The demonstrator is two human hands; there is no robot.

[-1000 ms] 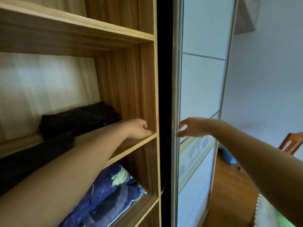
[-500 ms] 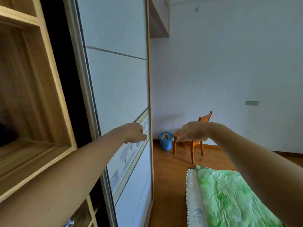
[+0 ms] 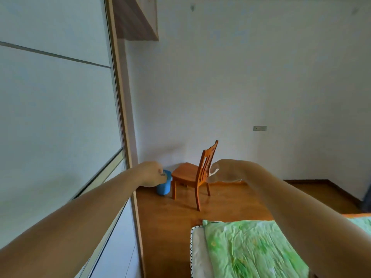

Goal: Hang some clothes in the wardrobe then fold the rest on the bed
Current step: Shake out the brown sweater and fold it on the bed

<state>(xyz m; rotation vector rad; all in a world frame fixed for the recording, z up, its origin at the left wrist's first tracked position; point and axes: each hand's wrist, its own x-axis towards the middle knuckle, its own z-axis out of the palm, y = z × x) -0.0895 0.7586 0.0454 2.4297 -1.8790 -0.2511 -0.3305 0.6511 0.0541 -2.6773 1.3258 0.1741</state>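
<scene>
Bedroom: bed (image 3: 251, 247) lies below left hand (image 3: 153, 174), curled empty; right hand (image 3: 222, 170) blurred, unclear.

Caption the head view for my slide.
Left hand and right hand extended between wardrobe door and green bed; wooden chair beyond.

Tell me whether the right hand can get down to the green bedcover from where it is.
Probably yes. The right hand holds nothing and its forearm passes over the green bedcover; nothing stands between them.
</scene>
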